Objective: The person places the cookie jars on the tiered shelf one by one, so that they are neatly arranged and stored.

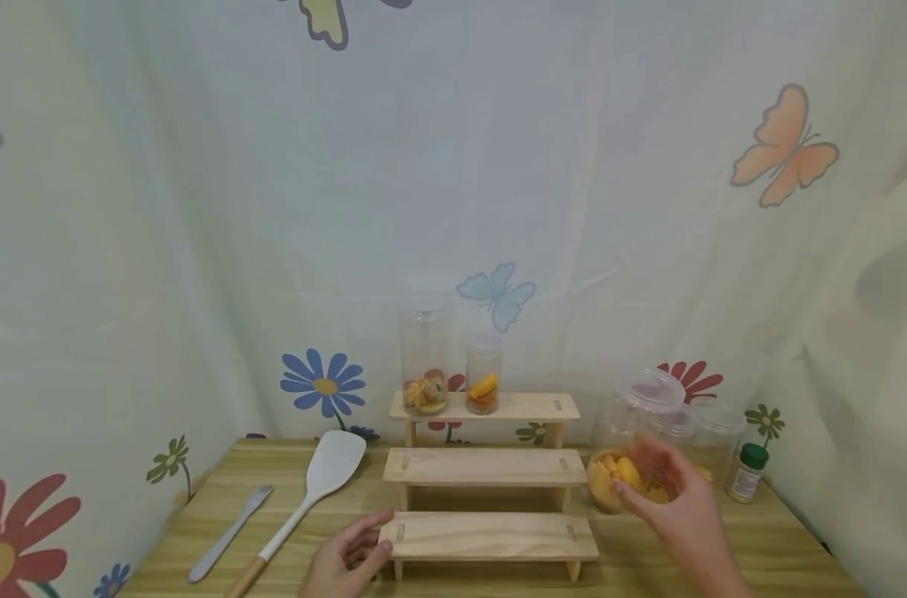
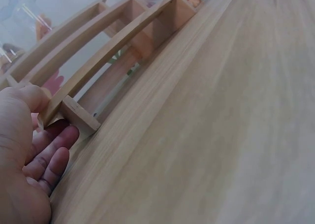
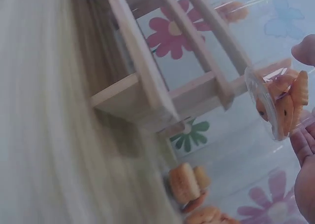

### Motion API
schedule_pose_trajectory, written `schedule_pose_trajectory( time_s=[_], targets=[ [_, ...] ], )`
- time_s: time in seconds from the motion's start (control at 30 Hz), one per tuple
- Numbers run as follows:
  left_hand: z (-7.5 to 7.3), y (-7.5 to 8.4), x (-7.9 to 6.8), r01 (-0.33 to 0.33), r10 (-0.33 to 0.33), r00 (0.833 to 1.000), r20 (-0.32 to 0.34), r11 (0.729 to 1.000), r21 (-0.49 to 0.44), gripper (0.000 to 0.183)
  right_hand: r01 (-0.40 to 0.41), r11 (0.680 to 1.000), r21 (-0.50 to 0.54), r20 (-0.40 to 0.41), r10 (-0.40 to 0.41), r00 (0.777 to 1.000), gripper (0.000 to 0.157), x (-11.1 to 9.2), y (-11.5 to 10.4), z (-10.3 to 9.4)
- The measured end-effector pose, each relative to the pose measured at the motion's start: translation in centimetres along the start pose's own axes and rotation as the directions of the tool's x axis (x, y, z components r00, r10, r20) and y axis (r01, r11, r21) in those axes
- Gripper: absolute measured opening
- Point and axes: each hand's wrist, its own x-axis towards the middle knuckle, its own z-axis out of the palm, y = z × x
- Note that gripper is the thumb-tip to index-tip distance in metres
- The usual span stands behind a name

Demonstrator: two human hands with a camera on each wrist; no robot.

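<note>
My right hand (image 1: pixel 674 502) grips a clear lidded jar (image 3: pixel 268 103) with yellow and orange pieces inside. In the right wrist view the jar's base is off the table, beside the wooden shelf's right end. My left hand (image 1: pixel 349 555) pinches the left end of the lowest step of the three-step wooden shelf (image 1: pixel 491 536), its thumb and fingers at the board's edge. On the top step stand a tall clear jar (image 1: pixel 425 357) and a shorter clear jar (image 1: pixel 483 374), both holding small colourful pieces. The middle and bottom steps carry nothing.
More clear jars (image 1: pixel 718 423) stand behind my right hand, partly hidden by it. A green-capped seasoning bottle (image 1: pixel 747 473) is at the far right. Left of the shelf lie a white spatula (image 1: pixel 334 465) and a grey fork (image 1: pixel 229 536). A printed curtain (image 1: pixel 491 166) hangs behind the table.
</note>
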Motion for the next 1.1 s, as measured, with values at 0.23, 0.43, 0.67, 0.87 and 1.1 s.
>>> schedule_pose_trajectory(
  time_s=[0.23, 0.43, 0.67, 0.87, 1.1],
  targets=[
    [0.0, 0.0, 0.0, 0.007, -0.007, 1.0, 0.002, 1.0, -0.002, 0.054, 0.138, 0.99, -0.004, 0.005, -0.138, 0.99, 0.074, 1.9, -2.7, 0.3],
    [0.0, -0.1, 0.0, 0.017, -0.017, 1.0, -0.001, 1.0, -0.013, 0.054, 0.189, 0.982, -0.006, 0.044, -0.189, 0.981, 0.072, 3.9, -4.6, 1.1],
    [0.0, 0.1, -0.1, 0.012, -0.012, 1.0, -0.004, 1.0, -0.012, 0.054, 0.191, 0.982, -0.015, 0.104, -0.188, 0.977, 0.078, 6.4, -6.0, 2.6],
    [0.1, 0.1, -0.1, 0.011, -0.011, 1.0, -0.002, 1.0, 0.0, 0.054, 0.168, 0.986, 0.015, 0.129, -0.168, 0.977, 0.078, 8.4, -6.7, 4.2],
    [0.1, 0.1, -0.2, -0.014, 0.014, 1.0, -0.01, 1.0, 0.002, 0.053, 0.181, 0.982, 0.059, 0.136, -0.187, 0.973, 0.075, 9.6, -7.6, 6.0]
  ],
)
